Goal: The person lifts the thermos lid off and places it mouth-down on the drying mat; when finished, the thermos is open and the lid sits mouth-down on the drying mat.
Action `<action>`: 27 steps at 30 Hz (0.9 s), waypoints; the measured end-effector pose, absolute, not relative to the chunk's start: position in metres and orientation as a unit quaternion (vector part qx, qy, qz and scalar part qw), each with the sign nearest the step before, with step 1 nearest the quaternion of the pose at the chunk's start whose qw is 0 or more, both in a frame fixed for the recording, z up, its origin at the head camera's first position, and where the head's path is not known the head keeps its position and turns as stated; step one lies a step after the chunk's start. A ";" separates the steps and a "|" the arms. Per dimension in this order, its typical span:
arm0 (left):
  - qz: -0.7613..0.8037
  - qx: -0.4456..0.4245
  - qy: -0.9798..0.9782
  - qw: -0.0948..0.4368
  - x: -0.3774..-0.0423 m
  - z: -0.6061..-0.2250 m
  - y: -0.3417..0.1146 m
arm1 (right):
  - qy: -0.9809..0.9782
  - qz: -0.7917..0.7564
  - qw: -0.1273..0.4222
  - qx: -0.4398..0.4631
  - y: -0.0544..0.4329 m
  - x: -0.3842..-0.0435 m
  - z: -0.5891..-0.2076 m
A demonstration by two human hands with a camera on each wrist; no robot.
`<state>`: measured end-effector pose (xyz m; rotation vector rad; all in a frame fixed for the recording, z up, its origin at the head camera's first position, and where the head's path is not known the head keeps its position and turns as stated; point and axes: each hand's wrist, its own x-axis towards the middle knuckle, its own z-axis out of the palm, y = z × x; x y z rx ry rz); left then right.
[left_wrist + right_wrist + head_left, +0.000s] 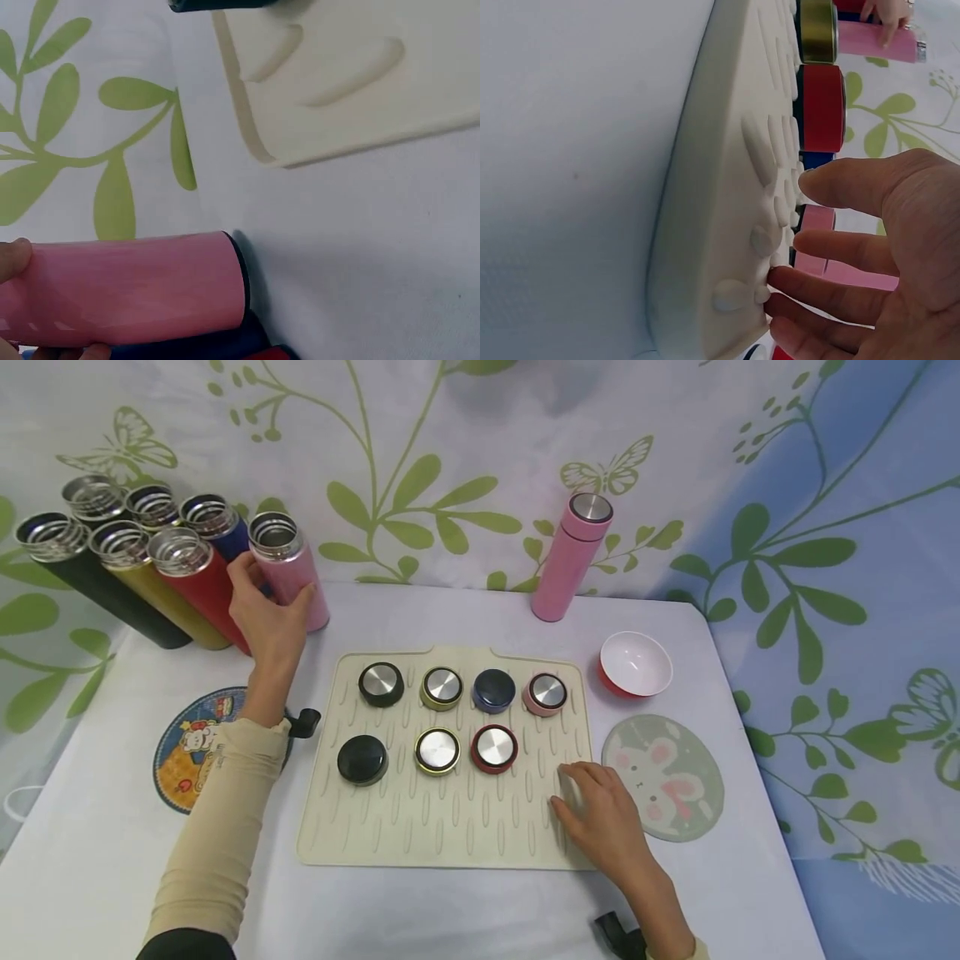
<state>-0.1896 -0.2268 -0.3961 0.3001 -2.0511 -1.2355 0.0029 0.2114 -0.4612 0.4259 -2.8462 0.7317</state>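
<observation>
A lidless pink thermos bottle [292, 572] stands at the back left, and my left hand [268, 614] grips it with thumb and fingers around its sides. In the left wrist view the pink bottle [135, 289] lies across the lower left with fingertips at its edge. My right hand [603, 814] is over the right edge of the cream mat [450, 818], fingers loosely spread and holding nothing. On the mat sit several bottle lids in two rows, among them a pink lid [546, 693], a red lid [494, 748] and a blue lid [493, 691].
Several open bottles crowd the back left, including a red bottle [197, 577] and a black bottle [105, 585]. A capped pink bottle [570, 560] stands at the back. To the right are a bowl [636, 665] and a rabbit coaster [663, 777]; a blue round coaster [180, 752] lies left.
</observation>
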 end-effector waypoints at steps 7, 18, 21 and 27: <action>-0.456 0.146 -0.803 0.354 -0.195 -0.398 -0.230 | -0.957 0.247 0.074 0.135 0.208 0.001 -0.459; -0.351 0.229 -0.871 0.254 -0.198 -0.393 -0.227 | -0.958 0.240 0.079 0.134 0.209 0.000 -0.460; -0.329 0.227 -0.884 0.242 -0.199 -0.389 -0.225 | -0.959 0.237 0.077 0.133 0.210 0.000 -0.460; -0.303 0.228 -0.900 0.214 -0.197 -0.382 -0.225 | -0.958 0.236 0.080 0.140 0.211 0.000 -0.460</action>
